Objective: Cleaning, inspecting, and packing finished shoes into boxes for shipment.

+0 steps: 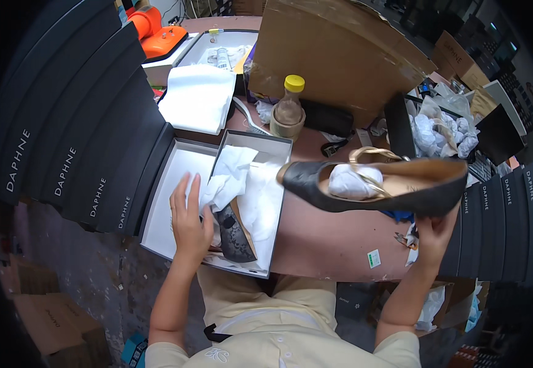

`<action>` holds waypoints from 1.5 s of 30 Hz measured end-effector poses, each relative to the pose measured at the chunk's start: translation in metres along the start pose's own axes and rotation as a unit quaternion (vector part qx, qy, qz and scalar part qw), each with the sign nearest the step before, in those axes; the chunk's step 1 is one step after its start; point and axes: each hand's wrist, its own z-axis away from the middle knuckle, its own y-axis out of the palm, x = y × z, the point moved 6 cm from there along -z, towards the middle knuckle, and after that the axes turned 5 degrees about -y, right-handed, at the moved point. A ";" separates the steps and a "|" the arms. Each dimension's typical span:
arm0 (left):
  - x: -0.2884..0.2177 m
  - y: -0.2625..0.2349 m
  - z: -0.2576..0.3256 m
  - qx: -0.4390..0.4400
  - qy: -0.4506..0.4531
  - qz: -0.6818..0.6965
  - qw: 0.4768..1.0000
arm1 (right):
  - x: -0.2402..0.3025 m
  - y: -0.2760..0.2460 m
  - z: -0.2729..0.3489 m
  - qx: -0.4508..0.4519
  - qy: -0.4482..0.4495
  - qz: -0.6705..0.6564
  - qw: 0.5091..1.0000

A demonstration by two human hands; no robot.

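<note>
My right hand (435,236) grips a dark high-heeled shoe (306,183) by its heel end and holds it sideways above the table. The shoe has a twisted gold strap (364,153) and a wad of white paper (355,181) stuffed inside near the toe. My left hand (191,224), fingers apart and holding nothing, hovers over the open shoebox (281,147). In that box a second dark patterned shoe (237,236) lies among white tissue paper (229,165). The box lid (167,190) is white inside and lies at the box's left.
Dark shoeboxes (88,116) are stacked high at the left, with more boxes (505,214) at the right. Behind stand a large cardboard sheet (334,55), a yellow-capped bottle (292,101) and an orange tool (162,40). A box of crumpled paper (435,132) stands at the back right.
</note>
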 end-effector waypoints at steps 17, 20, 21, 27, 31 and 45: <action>0.037 0.002 0.017 0.215 -0.339 0.451 0.797 | -0.064 0.005 0.110 0.050 0.021 0.169 0.984; 0.003 -0.026 -0.001 0.262 -0.248 0.293 0.886 | -0.070 0.009 0.064 0.125 0.075 0.177 0.973; -0.008 -0.035 -0.006 0.275 -0.247 0.268 0.889 | -0.068 0.025 0.046 0.156 0.015 0.203 0.967; -0.027 -0.053 0.009 0.195 -0.315 0.525 0.766 | -0.112 0.127 0.004 0.508 0.013 0.483 0.713; -0.096 -0.042 0.041 0.192 -0.388 0.687 0.583 | -0.136 0.159 0.021 0.561 -0.070 0.557 0.608; -0.117 0.126 0.133 0.202 -0.393 0.614 0.654 | -0.075 0.094 -0.015 0.184 -0.251 0.461 0.831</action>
